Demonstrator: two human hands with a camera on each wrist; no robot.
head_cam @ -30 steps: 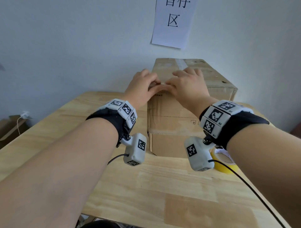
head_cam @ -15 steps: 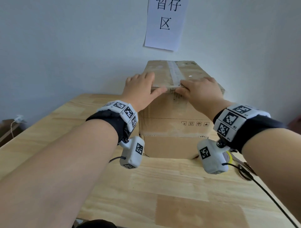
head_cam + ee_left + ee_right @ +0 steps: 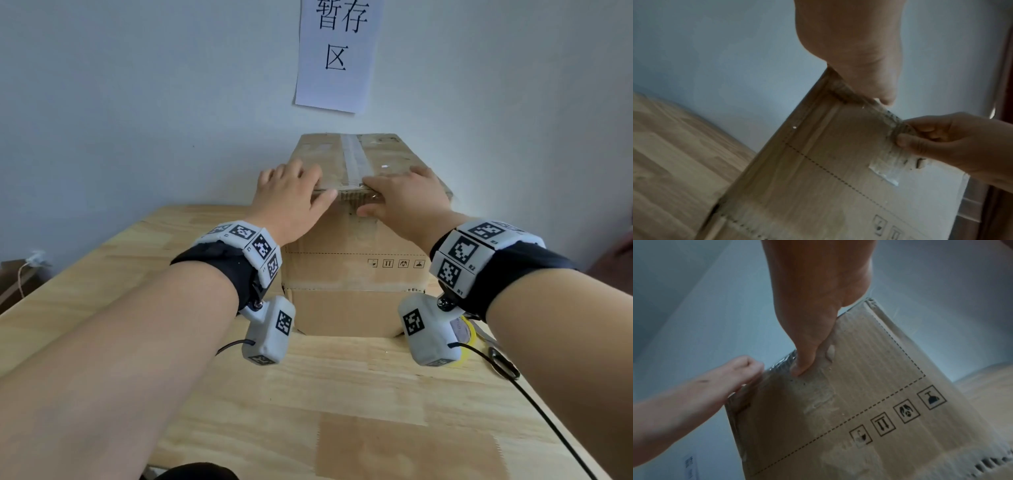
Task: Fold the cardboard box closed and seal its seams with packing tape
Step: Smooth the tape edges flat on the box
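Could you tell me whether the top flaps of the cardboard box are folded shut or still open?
Shut. The cardboard box has flat top flaps, with a strip of clear tape along their centre seam. Both hands press its near top edge.

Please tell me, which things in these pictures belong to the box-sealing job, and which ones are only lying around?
For the job:
- box, top flaps closed
- tape strip along its top seam
- left hand and right hand, both pressing at the box's near top edge
- tape roll on the table

Lying about:
- scissors, near the roll
- paper sign on the wall
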